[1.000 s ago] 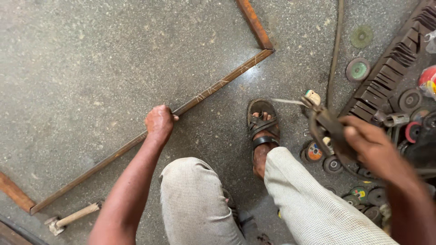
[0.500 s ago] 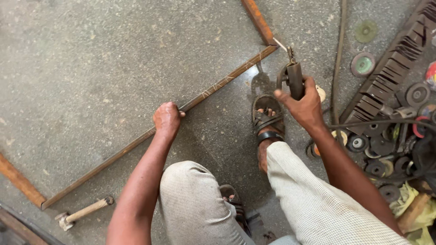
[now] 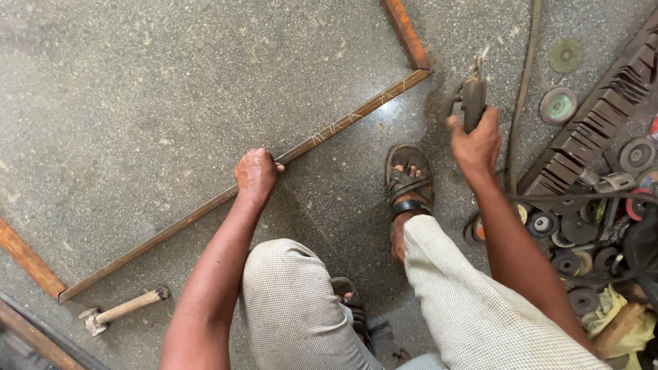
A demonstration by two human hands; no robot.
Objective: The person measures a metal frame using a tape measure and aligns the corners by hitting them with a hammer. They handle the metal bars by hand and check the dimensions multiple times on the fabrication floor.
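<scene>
1. Rusty brown steel bar (image 3: 205,209), long and thin, lies flat on the speckled grey concrete floor (image 3: 137,89). I read its long axis as running diagonally, from near-left up to far-right.

2. Nearest the camera I see the checked light trousers (image 3: 295,308) and a sandalled foot (image 3: 409,188) planted on the floor to the right of the bar.

3. My left hand (image 3: 256,173) is curled down over the bar about mid-length, fingers closed on it. This hand is in contact with the bar; the other is not.

4. My right hand (image 3: 476,140) is wrapped tight around a dark metal hand tool (image 3: 471,96), held clear of the floor. It may be a welding electrode holder, but the view is too poor to be sure.

5. The tool's tip points toward the far corner, where the bar's upper end meets a second rusty orange bar (image 3: 406,31); that joint sits just left of the tool.

6. A wooden-handled hammer (image 3: 123,310) lies near-left, and round grinding discs (image 3: 558,105) are scattered on the right.
</scene>
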